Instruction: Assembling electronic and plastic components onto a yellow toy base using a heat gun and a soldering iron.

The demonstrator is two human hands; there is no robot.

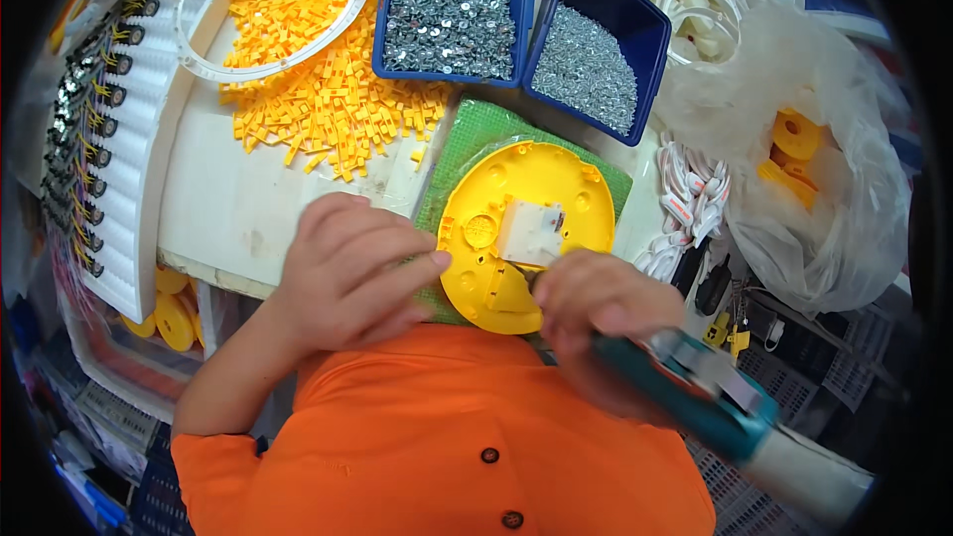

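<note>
A round yellow plastic shell (586, 171) lies on a green mat (476, 129) in front of me, with a white block-shaped part (531, 234) seated near its middle. My left hand (352, 273) is open, palm down, its fingers stretched toward the shell's left edge and a fingertip at the rim. My right hand (606, 303) is closed around the front of a teal power screwdriver (685, 392). The tool slants in from the lower right, and its dark tip points into the shell just below the white part. Exactly where the tip touches is hard to make out.
Yellow clips (328, 89) are heaped at the back left under a white ring (367, 0). Two blue bins hold metal washers (452, 15) and small screws (586, 69). White foam (149, 159) with wired parts stands left; white cables (685, 199) and a plastic bag (814, 248) lie right.
</note>
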